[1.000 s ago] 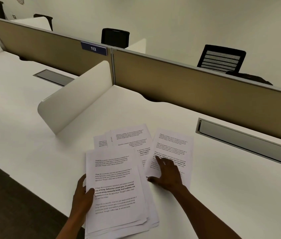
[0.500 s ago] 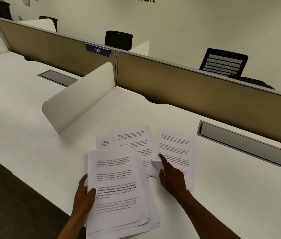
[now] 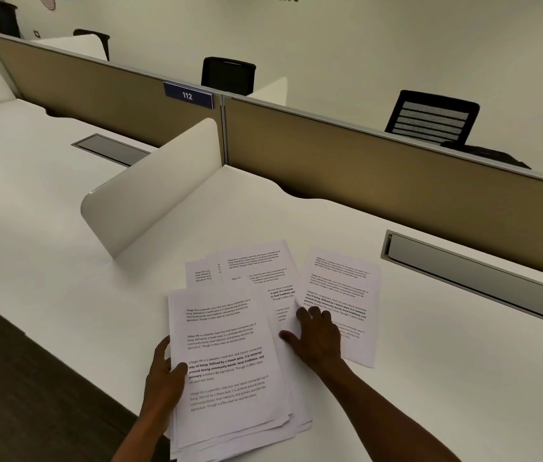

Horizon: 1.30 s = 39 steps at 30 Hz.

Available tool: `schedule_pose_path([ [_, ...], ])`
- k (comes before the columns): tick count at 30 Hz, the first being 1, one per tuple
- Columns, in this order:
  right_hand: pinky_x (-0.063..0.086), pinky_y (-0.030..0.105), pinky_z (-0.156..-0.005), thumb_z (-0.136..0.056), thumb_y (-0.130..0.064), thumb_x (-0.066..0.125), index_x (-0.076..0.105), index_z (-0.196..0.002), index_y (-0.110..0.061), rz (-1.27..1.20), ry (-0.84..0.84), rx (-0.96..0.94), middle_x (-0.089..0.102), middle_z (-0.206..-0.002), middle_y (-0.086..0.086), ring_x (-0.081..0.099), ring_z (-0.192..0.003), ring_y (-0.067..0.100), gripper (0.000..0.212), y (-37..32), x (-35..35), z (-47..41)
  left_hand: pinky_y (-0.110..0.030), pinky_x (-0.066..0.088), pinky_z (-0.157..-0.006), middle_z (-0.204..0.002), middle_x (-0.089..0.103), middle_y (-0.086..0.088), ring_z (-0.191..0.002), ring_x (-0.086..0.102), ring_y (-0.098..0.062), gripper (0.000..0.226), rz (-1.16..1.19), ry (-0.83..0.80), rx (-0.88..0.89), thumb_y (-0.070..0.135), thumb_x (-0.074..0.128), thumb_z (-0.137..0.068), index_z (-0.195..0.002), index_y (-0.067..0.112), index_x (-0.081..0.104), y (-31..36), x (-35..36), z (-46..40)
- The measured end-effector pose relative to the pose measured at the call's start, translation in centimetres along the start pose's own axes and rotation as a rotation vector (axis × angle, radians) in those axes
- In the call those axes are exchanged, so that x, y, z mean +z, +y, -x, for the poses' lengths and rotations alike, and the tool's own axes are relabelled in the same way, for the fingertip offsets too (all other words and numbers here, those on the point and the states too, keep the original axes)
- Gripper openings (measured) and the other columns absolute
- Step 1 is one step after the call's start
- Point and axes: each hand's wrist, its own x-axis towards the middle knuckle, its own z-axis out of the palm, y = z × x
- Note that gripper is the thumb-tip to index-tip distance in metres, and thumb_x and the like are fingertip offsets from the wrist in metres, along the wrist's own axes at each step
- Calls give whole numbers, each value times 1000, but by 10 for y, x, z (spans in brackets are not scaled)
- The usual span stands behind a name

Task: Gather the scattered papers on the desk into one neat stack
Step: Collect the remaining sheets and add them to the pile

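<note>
A rough stack of printed white papers (image 3: 226, 361) lies near the front edge of the white desk (image 3: 446, 388), its sheets fanned out at the bottom. My left hand (image 3: 163, 385) grips the stack's left edge, thumb on the top page. Behind the stack, a few overlapping sheets (image 3: 256, 265) lie partly tucked under it. A single sheet (image 3: 340, 285) lies to the right, tilted. My right hand (image 3: 318, 338) rests palm down on that sheet's lower left part, fingers spread, with the fingertips at its left edge.
A white curved divider (image 3: 156, 201) stands to the left of the papers. A tan partition (image 3: 363, 168) runs along the back of the desk. A grey cable hatch (image 3: 477, 278) is set into the desk at the right. Black chairs (image 3: 430, 118) stand beyond the partition.
My right hand had lifted the right sheet's lower left corner with a fingertip; now it lies flat on that sheet again. The left hand has kept its hold on the stack.
</note>
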Motion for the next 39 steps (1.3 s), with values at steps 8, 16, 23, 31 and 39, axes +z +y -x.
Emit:
schedule_pose_path([
  [8,48,37,-88,-94,-43,54,38,-147,-31,-106,129,-24,60,-127,2,54,-113,24,57,5,0,9,-42,59,-76,-124,66,-12,-92,69,-25,61,-79,5,27,11,57,-95,-144,38,33,4,-2,2],
  [16,62,38,-62,-86,-21,74,57,-135,-15,-238,435,-216,74,-100,10,73,-79,26,53,-25,-29,27,-28,56,-76,-148,36,-12,-102,56,-20,90,-475,87,348,0,59,-84,-158,28,15,17,14,20],
  [23,61,30,-69,-93,-35,63,56,-138,-20,-303,346,-439,76,-101,1,73,-83,16,48,-88,-24,67,-39,50,-101,-166,7,-5,-146,28,-28,66,-685,61,452,18,58,-94,-153,28,31,19,30,28],
  [31,61,25,-68,-91,-34,67,44,-142,-20,-357,223,-735,77,-92,-3,70,-68,11,57,-116,18,101,-45,30,-120,-159,37,-1,-147,32,-20,53,-404,73,406,42,35,-103,-153,24,33,28,22,32],
  [39,33,23,-113,-89,-74,42,17,-153,-41,-442,-81,-756,48,-148,-16,45,-133,4,76,-106,22,104,-26,31,-113,-165,16,1,-148,26,-18,60,-543,17,317,25,53,-100,-154,24,27,24,15,27],
])
